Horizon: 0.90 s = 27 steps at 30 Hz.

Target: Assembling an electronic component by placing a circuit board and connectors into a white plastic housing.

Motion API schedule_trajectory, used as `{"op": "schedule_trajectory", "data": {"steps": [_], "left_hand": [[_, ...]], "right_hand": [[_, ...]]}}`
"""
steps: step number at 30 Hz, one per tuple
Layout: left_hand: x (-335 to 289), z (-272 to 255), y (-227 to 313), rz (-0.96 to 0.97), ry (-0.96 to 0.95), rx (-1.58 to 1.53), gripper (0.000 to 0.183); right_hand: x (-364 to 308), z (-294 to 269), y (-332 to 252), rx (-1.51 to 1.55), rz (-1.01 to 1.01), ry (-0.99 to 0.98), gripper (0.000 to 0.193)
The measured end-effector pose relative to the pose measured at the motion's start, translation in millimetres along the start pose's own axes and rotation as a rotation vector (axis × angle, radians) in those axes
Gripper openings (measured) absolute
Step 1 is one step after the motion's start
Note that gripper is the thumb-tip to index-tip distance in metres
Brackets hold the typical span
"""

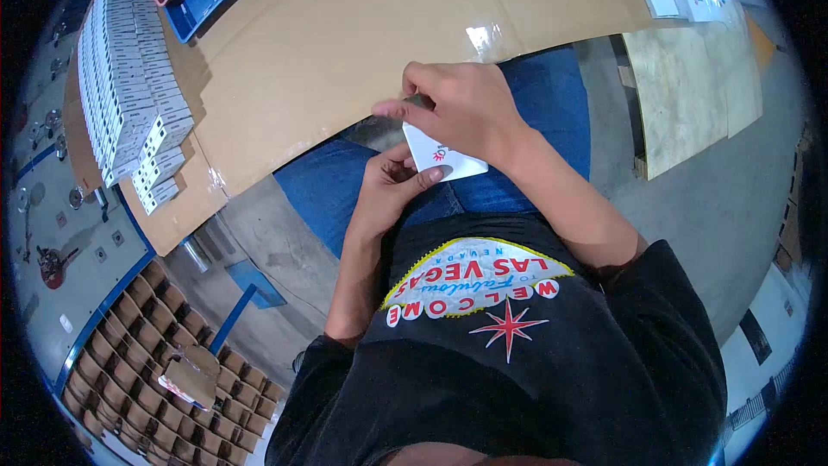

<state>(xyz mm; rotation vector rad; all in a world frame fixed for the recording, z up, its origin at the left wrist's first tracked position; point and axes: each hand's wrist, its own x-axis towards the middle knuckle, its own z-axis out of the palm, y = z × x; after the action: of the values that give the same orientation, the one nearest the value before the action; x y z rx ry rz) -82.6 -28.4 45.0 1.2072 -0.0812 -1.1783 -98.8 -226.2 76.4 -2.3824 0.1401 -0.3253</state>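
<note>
Head view: white box (455,164) in grip of left hand (390,188), partly under curled right hand (468,108), hold unclear.

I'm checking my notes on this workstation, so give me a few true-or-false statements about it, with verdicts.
1. Small white boxes stand in rows at the left of the table. True.
2. The left hand grips a white printed piece. True.
3. The right hand is spread flat. False: its fingers are bent.
4. The blue tray is at the table's right. False: at its left.
5. The shirt is plain white. False: black, with a printed design.
</note>
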Motion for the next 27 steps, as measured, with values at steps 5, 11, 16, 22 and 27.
{"op": "schedule_trajectory", "data": {"steps": [5,11,16,22,27], "left_hand": [[0,1,-16,0.133,0.116,-0.035,0.039],[-1,26,-20,0.270,0.314,-0.045,0.048],[-5,21,-26,0.243,0.255,0.071,0.053],[-6,32,-20,0.363,0.400,0.253,0.049],[-7,36,-20,0.315,0.486,0.336,0.046]], "right_hand": [[-9,-4,-8,0.098,0.115,0.197,0.035],[-24,-9,-22,0.243,0.198,0.282,0.029],[-19,-4,-20,0.089,0.017,0.342,0.028],[-18,5,-31,0.198,-0.079,0.421,0.031],[-16,9,-30,0.166,-0.131,0.429,0.030]]}}
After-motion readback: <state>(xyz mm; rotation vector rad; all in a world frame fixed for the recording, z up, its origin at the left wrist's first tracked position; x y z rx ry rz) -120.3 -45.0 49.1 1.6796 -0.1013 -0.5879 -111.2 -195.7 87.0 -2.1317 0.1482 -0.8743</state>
